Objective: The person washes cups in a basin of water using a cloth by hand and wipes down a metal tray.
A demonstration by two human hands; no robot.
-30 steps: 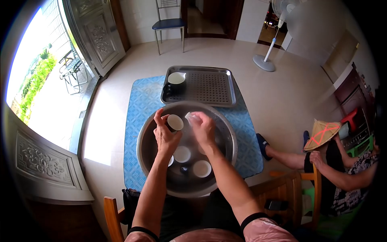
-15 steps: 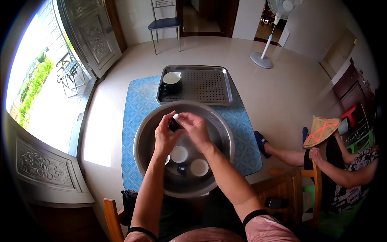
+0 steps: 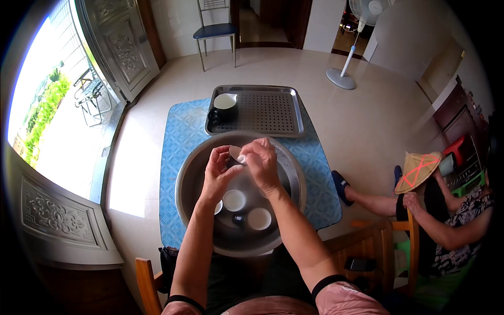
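Over a wide metal basin (image 3: 185, 210), my left hand (image 3: 214, 173) is closed around a small cup (image 3: 235, 152), dark outside and pale inside. The cup is tilted, so part of its inside shows. My right hand (image 3: 262, 167) pinches a small white wad (image 3: 241, 158), perhaps cloth or sponge, against the cup's rim. Below my hands in the basin lie a white-lined cup (image 3: 234, 200), another one (image 3: 259, 219) to its right and a small dark object (image 3: 239, 219) between them. A further white rim (image 3: 218, 208) is partly hidden by my left forearm.
Beyond the basin, a perforated metal tray (image 3: 273, 113) bears a dark pitcher (image 3: 225, 102) with a white inside. Both stand on a blue-patterned table (image 3: 181, 123). At right, a seated person (image 3: 446, 231) holds a straw hat (image 3: 417, 170) beside a wooden chair (image 3: 375, 247).
The cup has turned in my left hand, and its pale inside now shows. My right hand has shifted slightly up and right, with the white wad now lower at the rim.
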